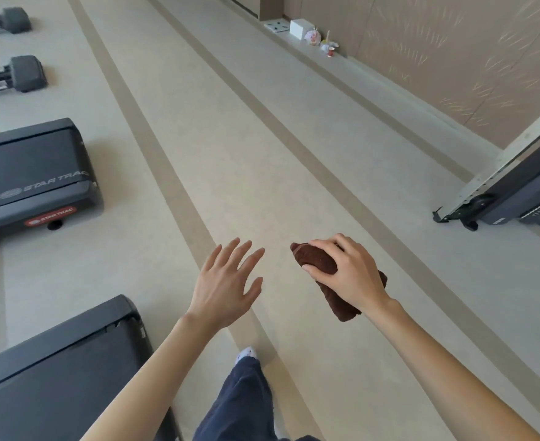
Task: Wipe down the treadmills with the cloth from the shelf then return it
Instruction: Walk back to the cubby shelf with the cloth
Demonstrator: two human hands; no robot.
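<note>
A dark trouser leg [240,399] strides below; above it the right hand [348,275] grips the rolled brown cloth [318,259], while the left hand [227,286] is spread and empty. Treadmills [30,176] lie left. Likely carrying; next needs choosing treadmill or shelf.

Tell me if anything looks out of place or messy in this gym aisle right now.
One thing: small cups and a white box clutter the wall ledge. Otherwise nothing looks spilled or damaged. The right hand grips the rolled brown cloth; the left hand is open and empty.
</note>
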